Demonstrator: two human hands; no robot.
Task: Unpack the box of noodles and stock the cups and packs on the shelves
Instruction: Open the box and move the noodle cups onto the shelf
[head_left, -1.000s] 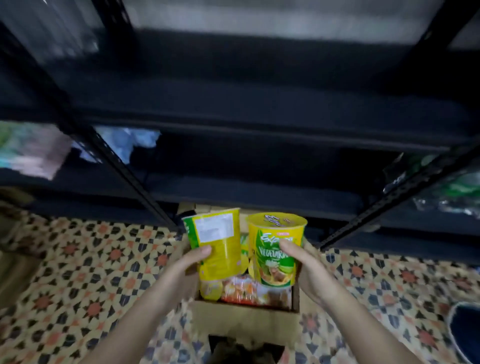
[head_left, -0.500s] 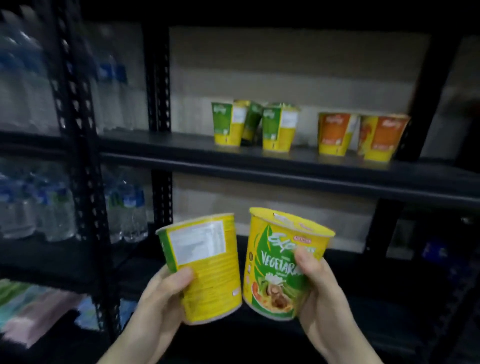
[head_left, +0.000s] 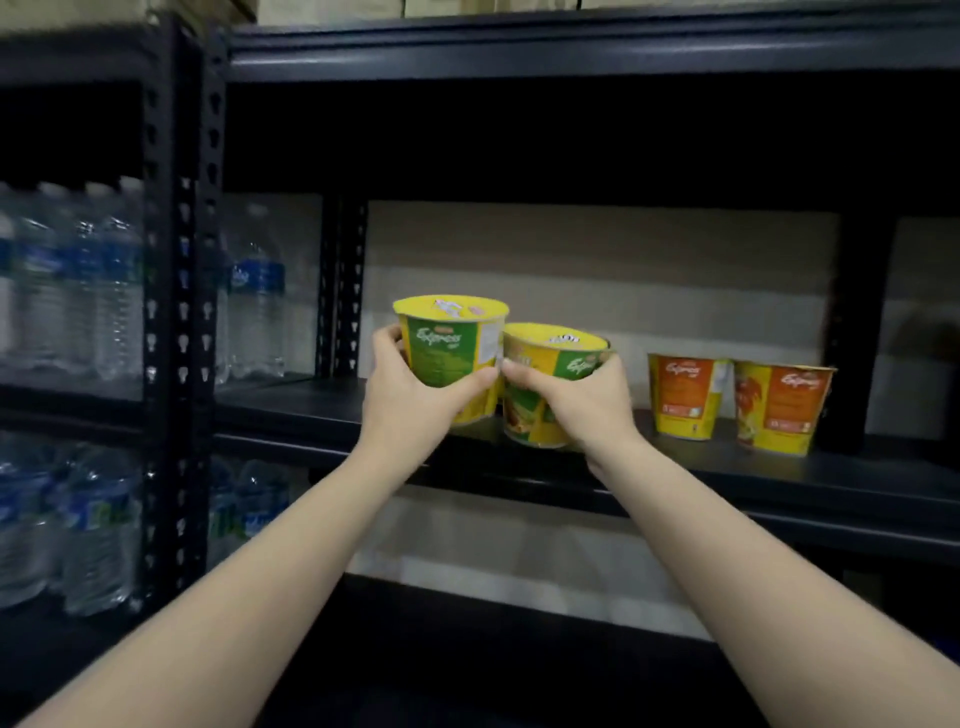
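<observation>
My left hand (head_left: 410, 400) grips a green-and-yellow noodle cup (head_left: 451, 347), held upright over the black shelf (head_left: 727, 483). My right hand (head_left: 576, 400) grips a second green-and-yellow noodle cup (head_left: 550, 364), tilted slightly, right beside the first at shelf height. Two orange-and-yellow noodle cups (head_left: 685, 395) (head_left: 779, 405) stand on the same shelf to the right. The green cups that stood on this shelf earlier are hidden behind my hands. The box of noodles is out of view.
Black perforated uprights (head_left: 182, 312) divide the bays. Water bottles (head_left: 78, 280) fill the left bay on two levels, and more water bottles (head_left: 254, 296) stand just left of my cups. A shelf board (head_left: 571, 47) runs overhead. A lower shelf (head_left: 467, 649) lies in shadow.
My view has risen from the box on the floor to the shelf. Both hands have lifted their cups from low down up to the shelf level and reached forward.
</observation>
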